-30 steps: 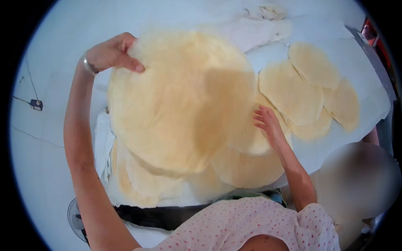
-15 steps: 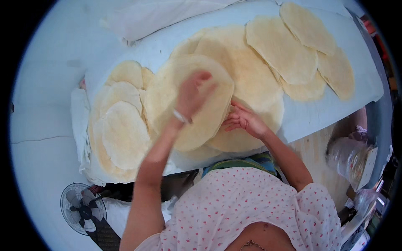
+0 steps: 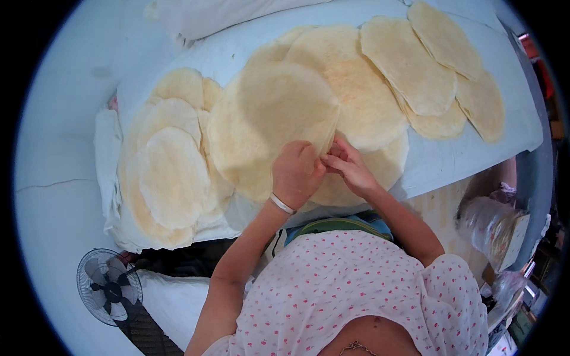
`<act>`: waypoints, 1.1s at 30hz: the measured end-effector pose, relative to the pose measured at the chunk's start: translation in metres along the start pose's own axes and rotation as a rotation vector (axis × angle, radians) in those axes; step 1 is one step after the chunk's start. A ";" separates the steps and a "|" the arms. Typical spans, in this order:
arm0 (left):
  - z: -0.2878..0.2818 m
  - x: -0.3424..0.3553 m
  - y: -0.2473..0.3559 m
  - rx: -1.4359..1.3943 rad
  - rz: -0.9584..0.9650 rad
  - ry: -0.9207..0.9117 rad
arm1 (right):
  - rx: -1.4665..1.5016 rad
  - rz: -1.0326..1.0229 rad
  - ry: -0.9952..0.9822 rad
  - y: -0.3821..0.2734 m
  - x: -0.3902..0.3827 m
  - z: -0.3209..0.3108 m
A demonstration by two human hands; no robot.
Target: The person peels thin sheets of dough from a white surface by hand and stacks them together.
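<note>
A big, thin, pale-yellow round flatbread (image 3: 267, 113) lies tilted in front of me, over other sheets in the middle of the cloth-covered table. My left hand (image 3: 297, 175), with a pale bracelet at its wrist, has its fingers closed on the lower right edge of this flatbread. Right beside it, my right hand (image 3: 351, 171) pinches the same edge between thumb and fingers. The fingertips of the two hands nearly meet, and they partly hide the edge. Beneath and to the right, more large flatbreads (image 3: 356, 83) overlap.
Overlapping flatbreads (image 3: 175, 178) lie at the left end of the table, and several more (image 3: 409, 65) at the far right. A folded white cloth (image 3: 237, 18) rests along the back. A fan (image 3: 110, 288) stands at lower left. Plastic-wrapped goods (image 3: 490, 225) sit off the right end.
My left hand has come down from above the middle of the flatbread to its lower right edge. My right hand's spread fingers have closed on that edge.
</note>
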State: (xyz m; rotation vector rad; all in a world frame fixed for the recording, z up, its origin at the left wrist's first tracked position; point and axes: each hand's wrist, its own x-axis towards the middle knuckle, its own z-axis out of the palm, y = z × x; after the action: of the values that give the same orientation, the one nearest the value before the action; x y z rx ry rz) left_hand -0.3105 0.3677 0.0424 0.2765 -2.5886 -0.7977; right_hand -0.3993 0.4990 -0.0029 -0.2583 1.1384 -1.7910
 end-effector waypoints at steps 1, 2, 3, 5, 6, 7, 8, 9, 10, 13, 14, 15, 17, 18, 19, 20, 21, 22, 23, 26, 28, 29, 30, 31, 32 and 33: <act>0.002 0.002 0.005 0.056 0.026 0.013 | 0.015 0.020 0.029 0.001 0.000 0.001; 0.002 0.002 0.008 0.115 0.052 0.026 | 0.032 0.039 0.055 0.002 -0.001 0.002; 0.003 0.000 0.005 0.119 -0.002 -0.006 | 0.049 0.059 0.082 0.003 -0.001 0.003; 0.007 -0.006 -0.004 0.125 -0.107 -0.070 | 0.040 0.047 0.166 0.003 -0.004 0.008; 0.006 -0.007 -0.008 0.114 -0.131 -0.105 | 0.036 0.040 0.210 0.003 -0.004 0.010; 0.003 -0.007 -0.013 0.103 -0.156 -0.140 | 0.013 0.029 0.233 0.006 -0.003 0.010; 0.001 -0.008 -0.016 0.092 -0.182 -0.176 | -0.010 0.020 0.255 0.008 -0.001 0.013; -0.001 -0.007 -0.018 0.071 -0.160 -0.172 | -0.033 0.011 0.277 0.009 0.001 0.016; -0.004 -0.004 -0.019 0.051 -0.138 -0.168 | -0.090 0.051 0.326 0.009 0.002 0.020; -0.021 0.012 -0.031 0.086 -0.113 -0.204 | -0.170 0.113 0.359 0.003 0.010 0.040; -0.028 0.025 -0.038 0.105 -0.092 -0.227 | -0.133 0.080 0.315 0.019 0.014 0.027; -0.041 0.037 -0.050 0.042 -0.117 -0.233 | -0.096 0.051 0.265 0.027 0.015 0.017; -0.081 0.057 -0.088 -0.243 -0.250 -0.274 | -0.223 0.124 0.269 0.025 0.009 0.010; -0.103 0.068 -0.104 -0.473 -0.341 -0.309 | -0.289 0.161 0.271 0.024 0.006 0.005; -0.130 0.086 -0.106 -0.576 -0.400 -0.349 | -0.255 0.157 0.265 0.023 0.005 0.000; -0.154 0.098 -0.117 -0.615 -0.387 -0.335 | -0.219 0.151 0.258 0.022 0.005 -0.004; -0.183 0.113 -0.125 -0.464 -0.402 -0.324 | -0.182 0.146 0.252 0.022 0.004 -0.008; -0.201 0.126 -0.134 -0.512 -0.403 -0.295 | -0.170 0.128 0.255 0.019 0.003 -0.014; -0.220 0.135 -0.152 -0.568 -0.500 -0.288 | -0.157 0.112 0.247 0.015 0.003 -0.018; -0.286 0.139 -0.212 -0.658 -0.616 -0.130 | -0.085 0.069 0.279 0.011 0.010 -0.014; -0.316 0.136 -0.234 -0.653 -0.686 -0.059 | -0.081 0.053 0.330 0.011 0.011 -0.021; -0.328 0.130 -0.254 -0.605 -0.669 -0.042 | -0.098 0.066 0.337 0.017 0.010 -0.030; -0.336 0.122 -0.278 -0.556 -0.654 -0.025 | -0.114 0.082 0.345 0.021 0.009 -0.034; -0.344 0.112 -0.301 -0.504 -0.642 -0.007 | -0.127 0.091 0.338 0.022 0.009 -0.032; -0.342 0.104 -0.325 -0.524 -0.702 -0.006 | -0.145 0.097 0.343 0.021 0.007 -0.031; -0.343 0.094 -0.346 -0.538 -0.763 -0.005 | -0.158 0.104 0.345 0.021 0.005 -0.030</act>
State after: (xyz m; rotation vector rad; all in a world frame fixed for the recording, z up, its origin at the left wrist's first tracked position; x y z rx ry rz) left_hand -0.2198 -0.1114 0.1317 1.1097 -2.1240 -1.6920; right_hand -0.4074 0.5099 -0.0369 0.0201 1.5117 -1.6956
